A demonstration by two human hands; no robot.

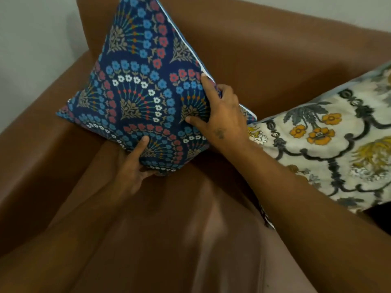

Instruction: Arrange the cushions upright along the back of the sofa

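Observation:
A dark blue cushion (139, 81) with red, blue and white flowers stands on one corner in the left corner of the brown leather sofa (264, 49), leaning on the backrest. My left hand (131, 168) grips its lower corner from beneath, thumb on the front. My right hand (220, 115) clasps its right edge, fingers wrapped behind. To the right, a cream cushion (330, 149) with grey scrolls and orange flowers leans against the backrest, its left corner touching the blue one.
The sofa's left armrest (42, 127) runs along the left, with a pale wall (31, 39) behind it. The seat (179, 240) stretches toward me between my forearms. A dark shape (380, 216) shows at the right edge under the cream cushion.

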